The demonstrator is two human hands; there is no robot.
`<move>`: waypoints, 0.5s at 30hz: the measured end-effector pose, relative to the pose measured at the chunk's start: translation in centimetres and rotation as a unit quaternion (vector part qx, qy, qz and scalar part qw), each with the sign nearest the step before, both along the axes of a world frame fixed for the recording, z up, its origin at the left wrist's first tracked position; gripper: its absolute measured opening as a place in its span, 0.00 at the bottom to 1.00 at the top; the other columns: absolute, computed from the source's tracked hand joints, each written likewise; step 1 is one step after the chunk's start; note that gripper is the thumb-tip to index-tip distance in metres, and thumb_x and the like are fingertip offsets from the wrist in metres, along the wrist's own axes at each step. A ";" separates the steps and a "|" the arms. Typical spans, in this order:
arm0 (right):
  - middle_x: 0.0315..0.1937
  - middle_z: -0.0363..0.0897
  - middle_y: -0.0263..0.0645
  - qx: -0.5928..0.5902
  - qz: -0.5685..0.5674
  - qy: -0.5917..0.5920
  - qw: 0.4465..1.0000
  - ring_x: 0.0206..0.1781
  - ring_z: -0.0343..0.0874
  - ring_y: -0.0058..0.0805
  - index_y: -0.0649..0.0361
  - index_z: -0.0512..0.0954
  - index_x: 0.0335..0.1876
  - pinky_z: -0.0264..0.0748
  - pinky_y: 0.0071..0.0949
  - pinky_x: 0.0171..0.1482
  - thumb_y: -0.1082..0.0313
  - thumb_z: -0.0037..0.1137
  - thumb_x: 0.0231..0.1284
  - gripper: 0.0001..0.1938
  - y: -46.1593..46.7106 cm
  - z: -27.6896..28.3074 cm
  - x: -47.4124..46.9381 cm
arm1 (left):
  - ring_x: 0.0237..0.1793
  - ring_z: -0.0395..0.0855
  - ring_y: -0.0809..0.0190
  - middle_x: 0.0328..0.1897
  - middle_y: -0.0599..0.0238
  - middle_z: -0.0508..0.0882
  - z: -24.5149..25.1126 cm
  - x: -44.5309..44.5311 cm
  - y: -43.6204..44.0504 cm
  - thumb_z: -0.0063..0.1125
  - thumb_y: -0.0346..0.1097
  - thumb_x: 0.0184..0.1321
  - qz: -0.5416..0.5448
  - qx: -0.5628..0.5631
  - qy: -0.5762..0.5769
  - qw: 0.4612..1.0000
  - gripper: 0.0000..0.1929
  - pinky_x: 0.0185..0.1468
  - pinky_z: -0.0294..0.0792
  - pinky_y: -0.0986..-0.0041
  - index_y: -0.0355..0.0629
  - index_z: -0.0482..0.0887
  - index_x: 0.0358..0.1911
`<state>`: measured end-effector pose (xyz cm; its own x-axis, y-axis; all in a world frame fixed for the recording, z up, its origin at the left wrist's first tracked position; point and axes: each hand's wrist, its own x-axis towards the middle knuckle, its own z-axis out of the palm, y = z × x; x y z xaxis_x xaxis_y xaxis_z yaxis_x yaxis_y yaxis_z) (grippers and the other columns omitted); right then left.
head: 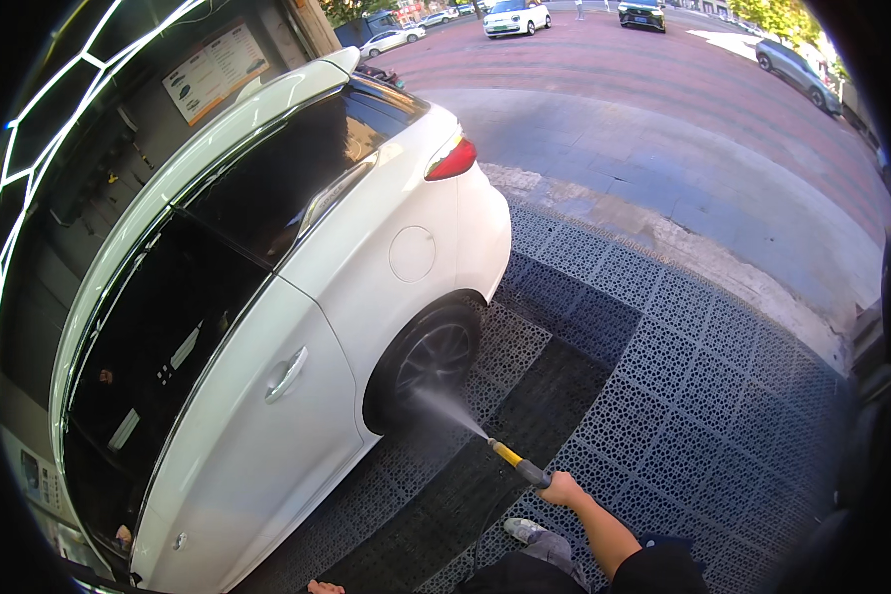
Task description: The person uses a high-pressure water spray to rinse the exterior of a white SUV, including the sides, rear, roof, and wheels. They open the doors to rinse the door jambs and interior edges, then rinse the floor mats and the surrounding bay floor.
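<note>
My right hand grips a pressure-washer spray gun with a yellow section and a dark handle. From its nozzle a white fan of water strikes the lower part of the rear wheel of a white car. The rear door, with its chrome handle, and the round fuel flap are shut. Only a few fingers of my left hand show at the bottom edge, below the car's side; whether they hold anything is hidden.
Plastic grid tiles cover the floor, crossed by darker strips. A thin dark hose hangs near my shoe. Behind the car is a wall poster. Beyond a rough concrete edge, paving leads to several cars.
</note>
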<state>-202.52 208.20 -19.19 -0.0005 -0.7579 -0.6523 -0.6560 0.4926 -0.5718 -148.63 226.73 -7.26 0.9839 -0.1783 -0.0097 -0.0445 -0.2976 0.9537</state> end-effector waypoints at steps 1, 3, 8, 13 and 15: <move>0.37 0.88 0.55 -0.014 -0.024 -0.006 1.000 0.45 0.89 0.49 0.66 0.87 0.39 0.84 0.41 0.51 0.50 0.69 0.49 0.23 -0.2 0.3 -0.3 | 0.16 0.76 0.57 0.12 0.60 0.78 0.0 -0.1 -0.3 0.53 0.47 0.68 0.005 -0.004 0.006 1.000 0.27 0.27 0.71 0.61 0.38 0.75 0.12; 0.35 0.88 0.55 -0.043 -0.066 -0.020 0.997 0.44 0.89 0.47 0.67 0.87 0.38 0.84 0.40 0.50 0.52 0.70 0.51 0.21 -1.0 1.9 -0.7 | 0.15 0.76 0.58 0.12 0.60 0.78 -0.8 0.7 0.0 0.53 0.48 0.68 0.013 -0.007 0.015 1.000 0.27 0.26 0.70 0.61 0.38 0.75 0.12; 0.32 0.88 0.53 -0.109 -0.252 -0.037 0.961 0.37 0.89 0.46 0.69 0.85 0.37 0.82 0.41 0.44 0.54 0.73 0.53 0.21 -4.8 3.3 -3.1 | 0.15 0.75 0.59 0.12 0.60 0.77 -1.9 1.8 0.2 0.54 0.48 0.69 0.034 -0.003 0.004 0.999 0.28 0.24 0.70 0.63 0.40 0.73 0.12; 0.28 0.86 0.46 -0.091 -0.333 -0.081 0.935 0.29 0.87 0.39 0.69 0.83 0.36 0.79 0.39 0.36 0.58 0.72 0.56 0.17 -8.0 3.3 -5.0 | 0.16 0.76 0.58 0.15 0.59 0.79 -2.6 3.2 2.3 0.56 0.47 0.70 -0.016 -0.024 0.011 1.000 0.24 0.23 0.69 0.63 0.38 0.77 0.18; 0.26 0.85 0.44 -0.078 -0.320 -0.148 0.932 0.29 0.86 0.35 0.68 0.83 0.35 0.79 0.38 0.36 0.60 0.72 0.57 0.16 -7.3 6.9 -4.4 | 0.18 0.77 0.58 0.18 0.58 0.81 -2.2 3.3 3.4 0.58 0.46 0.69 -0.043 -0.041 0.017 0.998 0.21 0.23 0.69 0.64 0.38 0.79 0.22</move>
